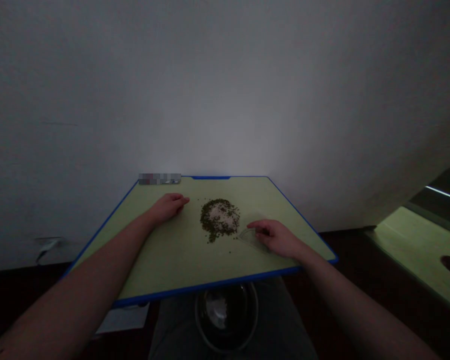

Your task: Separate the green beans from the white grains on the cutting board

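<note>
Green seeds (219,219) lie between both palm-down hands (167,209) (275,238).

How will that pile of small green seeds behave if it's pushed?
The pile of small green seeds will probably spread rather than move as one, since some already lie apart from it. Rounded ones may roll.

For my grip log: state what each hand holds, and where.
The left hand holds nothing. The right hand lies over the right end of a clear curved plastic piece; whether it grips cannot be told.
</note>
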A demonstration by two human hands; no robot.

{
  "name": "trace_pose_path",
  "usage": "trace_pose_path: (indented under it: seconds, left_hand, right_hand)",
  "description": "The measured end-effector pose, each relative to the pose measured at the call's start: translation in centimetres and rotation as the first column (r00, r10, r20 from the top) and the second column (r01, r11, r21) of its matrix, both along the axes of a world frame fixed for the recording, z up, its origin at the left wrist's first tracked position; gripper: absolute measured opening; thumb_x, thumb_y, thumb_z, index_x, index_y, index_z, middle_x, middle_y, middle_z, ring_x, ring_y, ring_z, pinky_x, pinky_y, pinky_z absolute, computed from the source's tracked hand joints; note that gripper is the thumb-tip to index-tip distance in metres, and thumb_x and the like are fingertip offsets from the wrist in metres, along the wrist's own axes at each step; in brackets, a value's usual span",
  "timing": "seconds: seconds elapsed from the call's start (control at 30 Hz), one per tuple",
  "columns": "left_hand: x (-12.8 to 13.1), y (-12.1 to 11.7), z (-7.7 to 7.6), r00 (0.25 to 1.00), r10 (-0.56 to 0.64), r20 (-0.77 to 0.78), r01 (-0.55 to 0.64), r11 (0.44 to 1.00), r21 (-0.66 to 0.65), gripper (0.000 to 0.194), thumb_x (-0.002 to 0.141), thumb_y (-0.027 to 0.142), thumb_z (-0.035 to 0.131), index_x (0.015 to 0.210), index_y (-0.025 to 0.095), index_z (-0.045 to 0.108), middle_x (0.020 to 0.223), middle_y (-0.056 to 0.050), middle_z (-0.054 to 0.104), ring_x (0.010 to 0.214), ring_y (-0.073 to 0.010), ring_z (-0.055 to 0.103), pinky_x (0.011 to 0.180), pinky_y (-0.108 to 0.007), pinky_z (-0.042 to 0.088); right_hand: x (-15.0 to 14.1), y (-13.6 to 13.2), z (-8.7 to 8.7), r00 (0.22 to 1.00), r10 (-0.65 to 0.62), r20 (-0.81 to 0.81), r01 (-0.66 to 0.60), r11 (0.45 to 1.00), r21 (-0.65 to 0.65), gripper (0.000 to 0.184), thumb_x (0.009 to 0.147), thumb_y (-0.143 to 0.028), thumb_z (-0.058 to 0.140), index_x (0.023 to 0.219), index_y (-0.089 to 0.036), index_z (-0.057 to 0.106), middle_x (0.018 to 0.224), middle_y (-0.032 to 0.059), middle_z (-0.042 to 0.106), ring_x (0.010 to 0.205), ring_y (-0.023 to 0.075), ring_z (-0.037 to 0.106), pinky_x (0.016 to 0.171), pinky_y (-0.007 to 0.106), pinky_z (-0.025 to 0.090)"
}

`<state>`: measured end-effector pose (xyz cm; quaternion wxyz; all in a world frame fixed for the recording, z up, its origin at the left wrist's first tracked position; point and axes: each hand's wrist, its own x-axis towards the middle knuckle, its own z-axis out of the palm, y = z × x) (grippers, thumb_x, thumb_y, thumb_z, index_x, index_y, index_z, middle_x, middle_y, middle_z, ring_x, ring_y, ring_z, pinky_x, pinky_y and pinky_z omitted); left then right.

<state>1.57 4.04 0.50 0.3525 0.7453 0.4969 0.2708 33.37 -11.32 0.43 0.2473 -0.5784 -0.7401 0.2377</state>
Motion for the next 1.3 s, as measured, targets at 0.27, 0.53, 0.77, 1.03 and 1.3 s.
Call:
trace_pose_path:
  seconds: [0.27, 0.53, 0.77, 1.03, 1.3]
  left_hand:
    - [-0.1, -0.1, 0.0, 1.0, 0.0, -0.011, 0.001, 1.0, 0.01, 0.041, 0.073, 0.055, 0.046, 0.053, 0.018, 0.044, 0.044, 0.005, 0.039, 0.04, -0.0093, 0.036, 0.044, -0.025, 0.027]
    - [0.0, -0.2, 0.1, 1.0, -0.008, 0.027, 0.008, 1.0, -0.016, 0.041, 0.072, 0.054, 0.047, 0.052, 0.018, 0.043, 0.043, 0.005, 0.038, 0.04, -0.0091, 0.035, 0.044, -0.025, 0.027]
    - [0.1, -0.3, 0.4, 1.0, 0.008, 0.007, -0.008, 1.0, -0.012, 0.04, 0.071, 0.054, 0.047, 0.052, 0.018, 0.043, 0.043, 0.005, 0.039, 0.04, -0.0094, 0.035, 0.044, -0.025, 0.027]
    - [0.0, -0.3, 0.3, 1.0, 0.006, 0.003, -0.006, 1.0, -0.015, 0.041, 0.072, 0.054, 0.047, 0.053, 0.018, 0.044, 0.043, 0.005, 0.04, 0.04, -0.0091, 0.035, 0.044, -0.024, 0.028]
    - [0.0, 0.0, 0.0, 1.0, -0.006, 0.014, 0.006, 1.0, -0.013, 0.041, 0.071, 0.055, 0.047, 0.052, 0.019, 0.044, 0.043, 0.004, 0.04, 0.04, -0.0093, 0.035, 0.044, -0.025, 0.027]
  right_hand:
    - [-0.3, 0.2, 0.1, 0.999, -0.027, -0.02, 0.027, 0.999, 0.037, 0.035, 0.076, -0.017, 0.047, 0.108, -0.018, 0.062, 0.071, 0.0015, 0.058, 0.06, 0.0123, 0.047, 0.056, 0.024, 0.037]
    - [-1.1, -0.4, 0.4, 0.993, -0.107, 0.041, 0.105, 0.993, 0.043, 0.036, 0.074, -0.015, 0.047, 0.106, -0.016, 0.063, 0.069, 0.0022, 0.06, 0.057, 0.0121, 0.049, 0.053, 0.023, 0.036]
    - [-0.6, -0.9, 0.2, 0.977, -0.213, -0.028, 0.214, 0.976, 0.035, 0.035, 0.073, -0.019, 0.049, 0.105, -0.014, 0.063, 0.066, 0.0013, 0.057, 0.055, 0.012, 0.048, 0.051, 0.023, 0.036]
    - [-1.0, -0.4, -0.6, 0.975, -0.217, -0.039, 0.219, 0.975, 0.039, 0.036, 0.073, -0.018, 0.048, 0.105, -0.013, 0.062, 0.066, 0.0007, 0.057, 0.055, 0.0115, 0.049, 0.052, 0.023, 0.036]
    - [-1.5, -0.7, -0.3, 0.973, -0.211, -0.09, 0.215, 0.976, 0.043, 0.035, 0.074, -0.02, 0.048, 0.105, -0.013, 0.062, 0.062, -0.0006, 0.054, 0.054, 0.0114, 0.048, 0.05, 0.023, 0.036]
